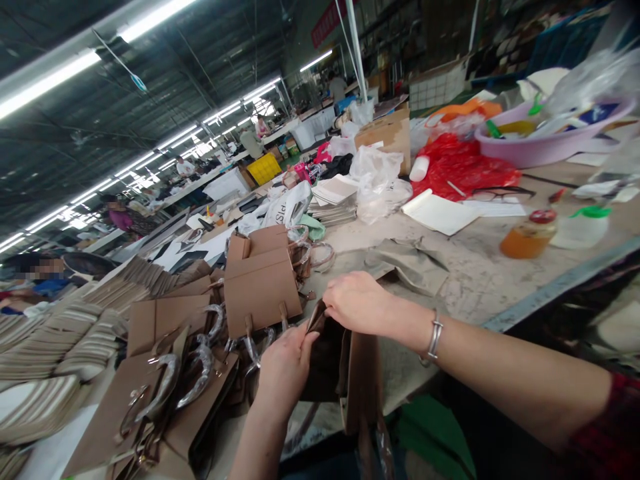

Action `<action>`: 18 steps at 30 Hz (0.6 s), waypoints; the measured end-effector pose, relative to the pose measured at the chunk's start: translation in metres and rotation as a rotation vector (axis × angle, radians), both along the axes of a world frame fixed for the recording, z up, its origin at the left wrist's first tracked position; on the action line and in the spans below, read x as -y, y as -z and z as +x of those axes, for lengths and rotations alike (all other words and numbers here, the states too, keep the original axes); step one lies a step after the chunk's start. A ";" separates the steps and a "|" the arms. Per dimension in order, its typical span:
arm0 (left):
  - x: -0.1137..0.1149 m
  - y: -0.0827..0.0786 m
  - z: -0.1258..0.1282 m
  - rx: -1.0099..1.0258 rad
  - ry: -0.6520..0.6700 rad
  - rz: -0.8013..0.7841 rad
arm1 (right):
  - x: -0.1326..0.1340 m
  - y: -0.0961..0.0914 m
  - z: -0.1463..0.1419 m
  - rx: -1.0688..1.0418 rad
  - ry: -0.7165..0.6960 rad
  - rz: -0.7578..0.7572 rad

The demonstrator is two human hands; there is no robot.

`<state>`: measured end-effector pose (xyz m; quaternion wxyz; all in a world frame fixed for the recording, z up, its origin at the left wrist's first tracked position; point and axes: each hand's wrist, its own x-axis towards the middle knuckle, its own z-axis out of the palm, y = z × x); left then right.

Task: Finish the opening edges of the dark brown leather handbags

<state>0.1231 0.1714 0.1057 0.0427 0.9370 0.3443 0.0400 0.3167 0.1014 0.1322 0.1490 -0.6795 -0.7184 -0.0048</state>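
My left hand (285, 370) and my right hand (357, 303) both grip the top edge of a brown paper bag (350, 373) that hangs over the near edge of the table. The left hand pinches the bag's left rim. The right hand, with a silver bracelet at the wrist, curls over the rim from the right with closed fingers. A heap of flat brown paper bags with ribbon handles (170, 393) lies just left of my hands, and one folded bag (260, 283) stands on top of the heap.
Stacks of striped flat sheets (65, 340) fill the left. On the dusty table (465, 273) lie an orange jar (527, 235), a white bottle with green cap (583, 227), glasses (500, 193), red plastic (460, 167), a purple basin (545, 137), a cardboard box (387, 133). Other people work at far tables.
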 end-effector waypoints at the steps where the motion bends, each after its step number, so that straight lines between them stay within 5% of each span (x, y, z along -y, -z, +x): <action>1: 0.000 0.000 0.000 0.003 0.000 0.000 | -0.001 0.001 -0.001 -0.005 0.014 0.002; 18: 0.005 -0.009 0.006 0.089 0.012 -0.137 | -0.007 0.005 0.002 -0.038 0.048 0.095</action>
